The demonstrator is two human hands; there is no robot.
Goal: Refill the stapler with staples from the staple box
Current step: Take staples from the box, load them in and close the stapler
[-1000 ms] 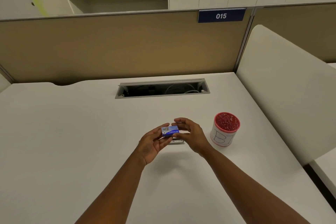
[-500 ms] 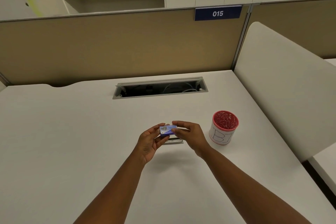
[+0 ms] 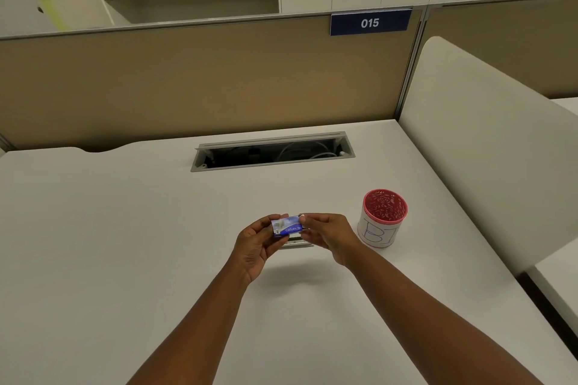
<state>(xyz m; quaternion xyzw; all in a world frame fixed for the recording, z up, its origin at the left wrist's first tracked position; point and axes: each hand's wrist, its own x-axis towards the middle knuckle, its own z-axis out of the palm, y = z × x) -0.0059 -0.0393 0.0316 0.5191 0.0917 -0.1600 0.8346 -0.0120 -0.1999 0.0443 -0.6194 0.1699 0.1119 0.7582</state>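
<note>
A small blue staple box is held above the white desk between both hands. My left hand cups its left end from below, thumb and fingers closed on it. My right hand pinches its right end with the fingertips. Just beneath the hands a silver metal object, apparently the stapler, lies flat on the desk; most of it is hidden by the hands and the box.
A red-rimmed white cup marked "B1" stands right of the hands. An open cable slot sits further back in the desk. A tan partition closes the far edge and a white divider bounds the right side.
The hands and the box have stayed close together above the metal object; my right fingertips have shifted slightly along the box's right end. The camera view tilted a little.
</note>
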